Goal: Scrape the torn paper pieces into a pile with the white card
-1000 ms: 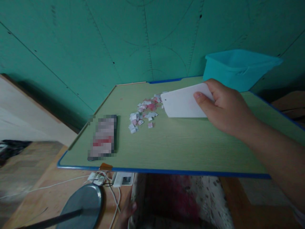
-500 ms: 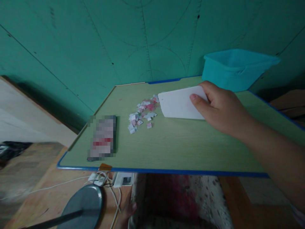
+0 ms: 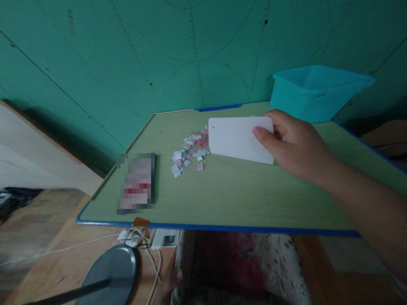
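My right hand is closed on the right end of a flat white plastic-looking board, thumb on its face and fingers behind. The board has rounded corners and a small hole near its upper left corner. It is held up in front of the table, its left edge overlapping a loose pile of small white and pink paper scraps. My left hand hangs low below the table edge, beside patterned cloth; it is dim and its fingers are mostly hidden.
The pale green table has a blue edge. A turquoise plastic bin stands at its back right, against the green wall. A blurred-out flat rectangular item lies at left. Below are white cables and a round dark base.
The white board has tilted, its right end dropping and its left edge shifting slightly left over the scraps. Scraps, bin and left hand look unchanged.
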Motion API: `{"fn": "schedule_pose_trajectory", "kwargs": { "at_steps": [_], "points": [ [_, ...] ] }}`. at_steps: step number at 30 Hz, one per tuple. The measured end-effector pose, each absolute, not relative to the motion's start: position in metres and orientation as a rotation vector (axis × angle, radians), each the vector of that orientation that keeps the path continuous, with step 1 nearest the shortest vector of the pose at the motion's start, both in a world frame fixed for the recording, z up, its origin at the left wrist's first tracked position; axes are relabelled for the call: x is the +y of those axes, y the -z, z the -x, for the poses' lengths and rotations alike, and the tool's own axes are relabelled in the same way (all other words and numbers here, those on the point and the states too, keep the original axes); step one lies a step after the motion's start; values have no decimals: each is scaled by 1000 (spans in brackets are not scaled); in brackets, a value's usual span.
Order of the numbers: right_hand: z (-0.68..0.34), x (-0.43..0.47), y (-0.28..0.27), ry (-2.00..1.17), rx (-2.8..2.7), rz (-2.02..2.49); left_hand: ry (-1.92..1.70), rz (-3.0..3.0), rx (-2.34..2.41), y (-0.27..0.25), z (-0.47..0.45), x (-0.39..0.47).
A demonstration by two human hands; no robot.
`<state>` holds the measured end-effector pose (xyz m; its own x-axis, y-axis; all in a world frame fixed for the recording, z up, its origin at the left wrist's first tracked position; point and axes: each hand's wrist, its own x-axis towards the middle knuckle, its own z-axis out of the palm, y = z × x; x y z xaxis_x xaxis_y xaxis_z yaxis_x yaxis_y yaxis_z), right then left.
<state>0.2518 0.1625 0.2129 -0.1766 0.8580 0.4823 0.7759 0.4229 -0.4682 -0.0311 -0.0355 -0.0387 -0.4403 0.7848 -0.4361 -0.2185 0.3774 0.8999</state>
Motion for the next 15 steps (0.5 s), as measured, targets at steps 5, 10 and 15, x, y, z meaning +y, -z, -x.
{"fn": "schedule_pose_trajectory", "kwargs": {
  "at_steps": [5, 10, 15],
  "points": [
    [-251, 163, -205, -285, -1976, 1245, -1243, -501, 1694, 43, 32, -37],
    [-245, 156, -206, -299, -2053, 1223, -1358, -388, 1646, 63, 38, -39],
    [-242, 151, -211, -212, -2128, 1263, -1392, -372, 1605, 67, 42, -39]
  ]
}}
